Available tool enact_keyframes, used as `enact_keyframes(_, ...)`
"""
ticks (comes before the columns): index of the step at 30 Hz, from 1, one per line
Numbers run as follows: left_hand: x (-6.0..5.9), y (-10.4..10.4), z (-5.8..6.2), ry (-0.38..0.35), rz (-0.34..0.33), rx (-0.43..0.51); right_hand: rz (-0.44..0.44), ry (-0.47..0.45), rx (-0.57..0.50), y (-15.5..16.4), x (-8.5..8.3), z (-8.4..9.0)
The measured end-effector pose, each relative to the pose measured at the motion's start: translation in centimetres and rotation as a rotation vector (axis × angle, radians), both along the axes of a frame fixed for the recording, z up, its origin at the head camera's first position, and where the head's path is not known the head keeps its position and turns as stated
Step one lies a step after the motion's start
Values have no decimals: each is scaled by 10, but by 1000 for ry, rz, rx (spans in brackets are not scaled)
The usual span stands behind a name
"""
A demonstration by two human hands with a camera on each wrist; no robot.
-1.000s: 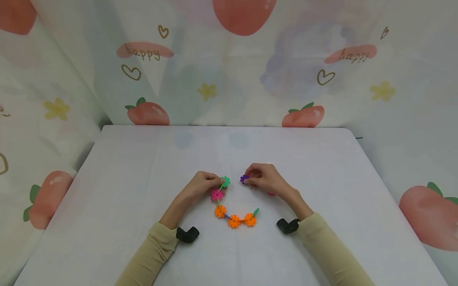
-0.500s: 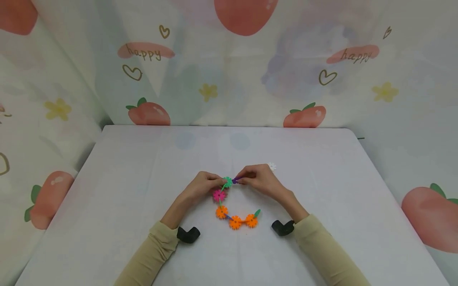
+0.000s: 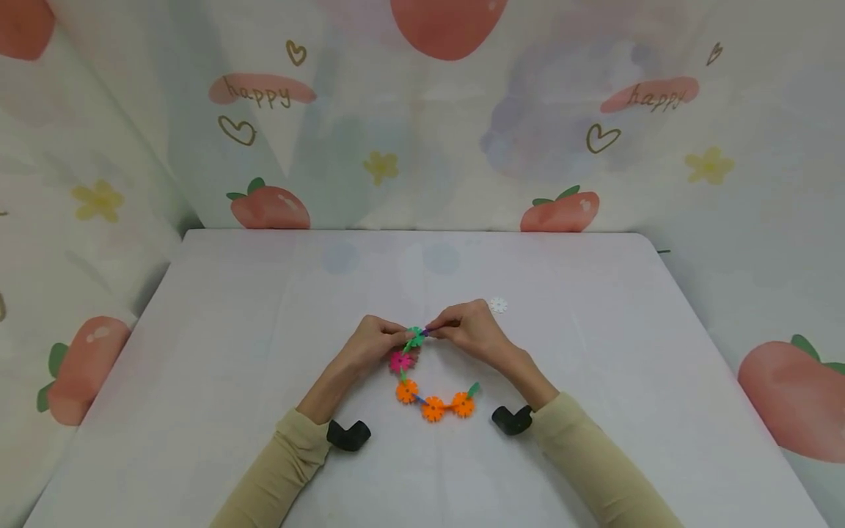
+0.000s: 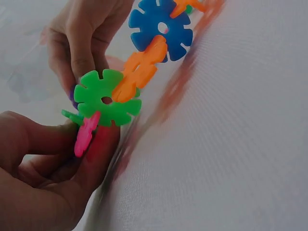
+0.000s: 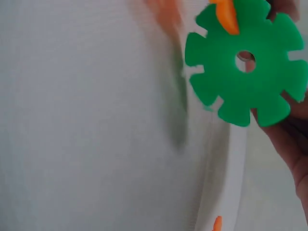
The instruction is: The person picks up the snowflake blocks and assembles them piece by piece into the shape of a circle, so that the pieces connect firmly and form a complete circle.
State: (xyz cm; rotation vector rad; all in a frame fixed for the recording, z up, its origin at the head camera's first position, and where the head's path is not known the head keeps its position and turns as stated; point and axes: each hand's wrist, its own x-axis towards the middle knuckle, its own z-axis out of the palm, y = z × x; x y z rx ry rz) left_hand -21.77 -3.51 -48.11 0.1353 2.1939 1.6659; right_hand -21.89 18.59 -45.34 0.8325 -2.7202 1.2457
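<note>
My left hand (image 3: pixel 371 343) pinches a mint-green notched plastic disc (image 3: pixel 416 337) at the upper end of a chain of interlocking snowflake discs. Between the right hand's (image 3: pixel 474 327) thumb and forefinger is a small purple disc (image 3: pixel 425 333), its edge against the mint-green one; whether the slots are joined cannot be told. The chain curves down through a pink disc (image 3: pixel 400 361) and several orange discs (image 3: pixel 433 409) to a dark green disc (image 5: pixel 269 86) at its free end. In the left wrist view, a bright green disc (image 4: pixel 91 94) and a blue disc (image 4: pixel 149 24) also show.
A white snowflake disc (image 3: pixel 498 305) lies on the white-covered table (image 3: pixel 264 293) just behind my right hand. Black wrist-worn pieces (image 3: pixel 348 435) project inward from both cuffs. Patterned cloth (image 3: pixel 449 132) hangs behind the table and along its sides.
The right hand has moved left, bringing the purple disc up against the mint-green disc. The white disc behind that hand has come into fuller view. The left hand stays nearly still.
</note>
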Motion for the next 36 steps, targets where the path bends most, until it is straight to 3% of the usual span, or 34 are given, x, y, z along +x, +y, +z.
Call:
enact_keyframes(5,0,-2,3,7,-20,1,-27,-63,-13,0,-1,-2)
enact_keyframes(10,-2,-2,9,-5,-155,17,-15,-144,-33,8,-6,-1)
enact_keyframes(14,-3,1,11,-31,-210,36,27,-163,-17,9,-10,0)
enact_keyframes(22,-3,5,10,-51,-170,49,60,-159,53,17,-10,2)
enact_keyframes(30,-3,3,7,-45,-140,0,-58,-164,148,47,-5,4)
enact_keyframes(36,-3,2,9,-58,-154,35,-100,-178,212,69,-2,2)
